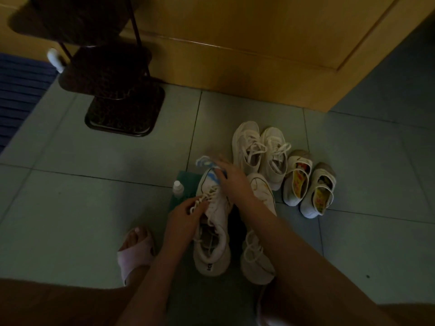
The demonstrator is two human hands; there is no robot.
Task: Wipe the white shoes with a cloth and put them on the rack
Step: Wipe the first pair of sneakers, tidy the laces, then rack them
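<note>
While the person is crouching over the tiled floor [82, 184], the head view is showing both hands busy on one white sneaker [213, 234]. It is lying at six o'clock from the frame's centre with its toe pointing to twelve. The left hand [186, 214] is curling its fingers round the laces, pinching them and steadying the shoe from its nine o'clock side. The right hand [231, 180] is reaching in from four o'clock and gripping a white cloth [207, 163] with blue stripes, pressing it onto the toe; its fingertips are blurring. A second sneaker [257, 245] is lying just beside the first at its three o'clock, partly under the right forearm. A laced pair [259, 151] is standing at one o'clock from the hands. Two strap shoes [308, 184] with bright insoles are sitting side by side at three o'clock. A small bottle [178, 188] is standing at the sneaker's ten o'clock, by a green pad [186, 180]. The dark rack [122, 97] is standing at ten o'clock, well apart from the shoes, near a wooden door [259, 43]. A blue mat [18, 90] is lying at nine o'clock, and a foot [135, 234] in a pink slipper [134, 257] is resting at seven.
</note>
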